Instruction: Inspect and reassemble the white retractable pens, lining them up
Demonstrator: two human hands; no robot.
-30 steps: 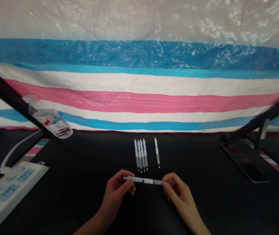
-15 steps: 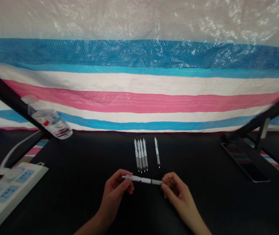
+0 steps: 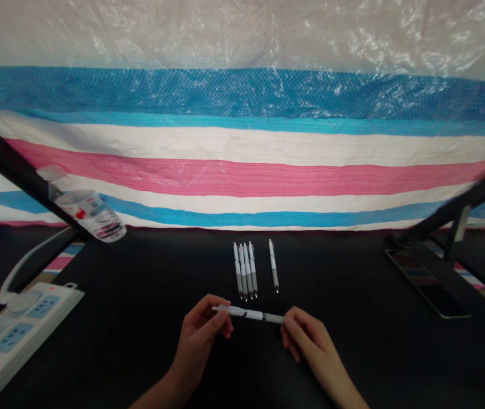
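White plastic power strip (image 3: 21, 324) lies at the far left edge of the black tabletop (image 3: 140, 295). A small red light is lit at its far end, and a white cable runs off behind it. Just beyond, a clear water bottle (image 3: 84, 207) with a pale cap leans tilted against a black slanted bar (image 3: 12, 165).

Toward the middle, the left hand (image 3: 202, 332) is closed on one end of a white pen (image 3: 249, 313), with thumb and fingertips pinching the barrel. The pen is held roughly level and crosswise, spanning the gap between the two hands. It sits low over the near part of the table (whether it clears the surface cannot be judged from here).

Behind it on the tabletop, four matching pens (image 3: 245, 271) lie side by side and touching, grey grip ends nearest the person. A fifth pen (image 3: 273, 266) lies alone just to their right, parallel but apart from the group.

The right hand (image 3: 306, 341) holds the pen's other, grey end, fingers curled and clamped on it with the thumb.

Further right, a dark phone (image 3: 427, 284) lies flat on the table beside the foot of a second black bar (image 3: 459, 207). A striped tarp (image 3: 242, 176) in blue, white and pink hangs across the whole back.
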